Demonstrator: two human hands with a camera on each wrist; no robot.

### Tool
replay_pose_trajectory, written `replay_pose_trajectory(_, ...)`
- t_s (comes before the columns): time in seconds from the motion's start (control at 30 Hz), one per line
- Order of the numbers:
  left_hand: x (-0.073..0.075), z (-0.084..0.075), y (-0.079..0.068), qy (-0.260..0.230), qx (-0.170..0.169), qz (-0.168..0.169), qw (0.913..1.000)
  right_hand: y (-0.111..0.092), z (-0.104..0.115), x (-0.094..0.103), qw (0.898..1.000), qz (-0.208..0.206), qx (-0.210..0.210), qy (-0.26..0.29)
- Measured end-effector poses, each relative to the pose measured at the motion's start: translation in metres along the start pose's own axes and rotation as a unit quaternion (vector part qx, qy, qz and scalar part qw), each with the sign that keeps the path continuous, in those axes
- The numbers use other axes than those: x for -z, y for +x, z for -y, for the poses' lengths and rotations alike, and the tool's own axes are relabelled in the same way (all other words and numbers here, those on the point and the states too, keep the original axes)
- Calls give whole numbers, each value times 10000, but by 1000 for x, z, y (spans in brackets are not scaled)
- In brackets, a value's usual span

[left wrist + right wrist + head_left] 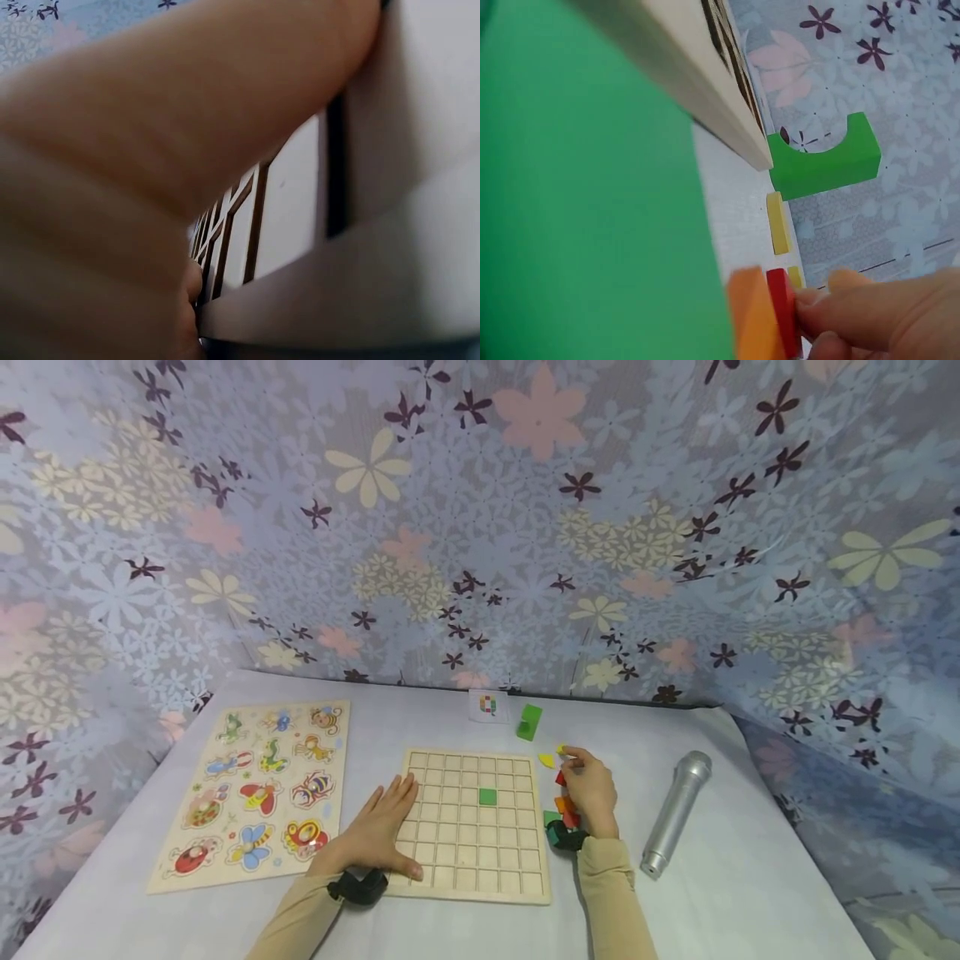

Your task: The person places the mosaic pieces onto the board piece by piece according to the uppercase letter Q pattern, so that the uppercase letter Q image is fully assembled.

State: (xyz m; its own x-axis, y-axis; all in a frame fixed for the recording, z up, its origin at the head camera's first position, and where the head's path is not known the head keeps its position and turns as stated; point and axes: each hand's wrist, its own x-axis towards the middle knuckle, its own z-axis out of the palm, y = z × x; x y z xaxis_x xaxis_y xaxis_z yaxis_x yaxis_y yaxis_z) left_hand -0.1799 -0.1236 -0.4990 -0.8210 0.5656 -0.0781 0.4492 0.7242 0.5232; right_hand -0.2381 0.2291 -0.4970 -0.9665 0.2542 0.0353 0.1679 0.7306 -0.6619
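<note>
A square wooden grid board lies in the middle of the table, with one green square in a cell. My left hand rests with spread fingers over the board's left edge. Beyond the board's right side, my right hand reaches among small coloured pieces. Its index fingertip is at a yellow piece, its thumb near a red piece; I cannot tell whether it pinches either. Another yellow piece lies to the left. Orange pieces and a green one lie nearer the wrist.
A wooden insect puzzle lies on the left. At the back are a small pattern card and a green block with a curved notch. A silver microphone lies right of my right hand. Patterned fabric rises behind the table.
</note>
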Motion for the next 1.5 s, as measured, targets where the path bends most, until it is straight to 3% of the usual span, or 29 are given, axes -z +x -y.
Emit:
replay_pose_trajectory(0.2, -1, 1, 0, -29, -1, -43, 10000, 6, 5, -3, 9971, 485, 472, -359)
replay_pose_trajectory(0.43, -2, 1, 0, -62, -79, 19, 9999, 10, 5, -5, 9975, 336, 433, -453)
replay_pose_trajectory(0.67, -2, 1, 1, -12, -50, -37, 10000, 9, 3, -3, 9985, 234, 492, 24)
replay_pose_trajectory(0.83, -2, 2, 1, -26, -13, -77, 10000, 8, -1, 4, 9965, 445, 516, 483)
replay_pose_trajectory(0.93, -2, 1, 0, -27, -6, -66, 10000, 4, 1, 6, 9938, 561, 317, 911)
replay_pose_trajectory(1.03, -2, 0, -1, -51, 8, -48, 10000, -2, 10, 3, 9864, 709, 59, 1481)
replay_pose_trajectory(1.17, -3, 0, -1, -89, 27, -66, 9999, -10, 28, -12, 9613, 1173, -282, 2476)
replay_pose_trajectory(1.27, -3, 1, 0, -89, 24, -52, 9999, -16, 41, -27, 9472, 1371, -340, 2878)
replay_pose_trajectory(1.37, -3, 1, 0, -71, 28, -13, 10000, -22, 50, -39, 9520, 1236, -204, 2793)
replay_pose_trajectory(1.5, -2, 1, 0, -51, 34, -3, 10000, -27, 59, -47, 9766, 855, 162, 1966)
